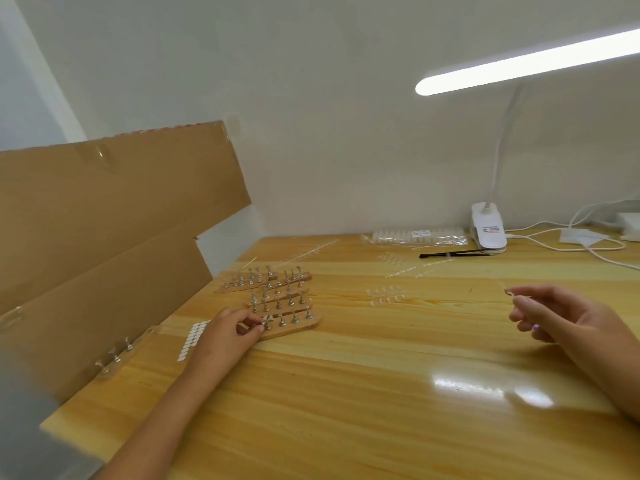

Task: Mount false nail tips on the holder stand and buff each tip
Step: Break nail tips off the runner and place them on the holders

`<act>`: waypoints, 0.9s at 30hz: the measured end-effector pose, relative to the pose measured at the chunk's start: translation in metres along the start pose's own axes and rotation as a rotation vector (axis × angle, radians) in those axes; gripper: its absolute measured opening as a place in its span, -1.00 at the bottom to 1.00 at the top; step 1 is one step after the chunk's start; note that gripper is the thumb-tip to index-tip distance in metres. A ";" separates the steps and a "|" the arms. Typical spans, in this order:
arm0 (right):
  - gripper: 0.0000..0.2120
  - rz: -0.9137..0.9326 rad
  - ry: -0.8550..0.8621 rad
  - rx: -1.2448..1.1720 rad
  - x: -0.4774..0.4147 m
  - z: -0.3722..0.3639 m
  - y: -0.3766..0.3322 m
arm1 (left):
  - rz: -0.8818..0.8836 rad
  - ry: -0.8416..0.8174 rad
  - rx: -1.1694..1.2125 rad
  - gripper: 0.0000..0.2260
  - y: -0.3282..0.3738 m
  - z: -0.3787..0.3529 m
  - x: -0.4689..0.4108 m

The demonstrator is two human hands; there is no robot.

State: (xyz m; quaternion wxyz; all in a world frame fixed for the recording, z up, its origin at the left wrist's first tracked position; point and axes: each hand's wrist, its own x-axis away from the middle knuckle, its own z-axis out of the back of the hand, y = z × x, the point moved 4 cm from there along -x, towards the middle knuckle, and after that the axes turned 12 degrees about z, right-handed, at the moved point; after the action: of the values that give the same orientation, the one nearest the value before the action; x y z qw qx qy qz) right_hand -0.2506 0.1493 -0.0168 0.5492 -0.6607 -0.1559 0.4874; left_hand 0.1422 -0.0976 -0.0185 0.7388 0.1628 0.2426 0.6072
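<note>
Several wooden holder stands with small metal pegs lie side by side at the left of the wooden table. My left hand pinches the leftmost peg of the nearest stand. My right hand hovers over the table at the right and pinches a small clear nail tip between thumb and forefinger. Loose clear nail tips lie in two short rows between the hands. A sheet of white adhesive dots lies just left of my left hand.
A large cardboard sheet leans along the table's left side, with another peg stand at its foot. At the back are a bag of nail tips, clear sprue strips, a black brush, a clip lamp and white cables.
</note>
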 end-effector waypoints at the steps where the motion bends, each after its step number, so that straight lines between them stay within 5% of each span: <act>1: -0.73 -0.004 0.006 0.000 0.000 0.000 -0.001 | -0.010 0.001 0.001 -0.87 0.003 -0.002 0.001; 16: -0.76 -0.043 0.029 -0.041 0.003 -0.002 -0.008 | -0.142 -0.093 -0.038 -0.88 0.078 -0.044 0.009; 27: -0.81 -0.054 0.038 -0.043 0.003 -0.003 -0.010 | -0.395 -0.207 -0.011 -0.92 0.143 -0.085 0.043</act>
State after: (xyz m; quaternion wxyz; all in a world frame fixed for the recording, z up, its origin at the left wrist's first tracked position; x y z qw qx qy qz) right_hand -0.2438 0.1534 -0.0101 0.5506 -0.6772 -0.1735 0.4563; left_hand -0.0159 -0.0305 -0.0195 0.8653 0.1696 0.1893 0.4321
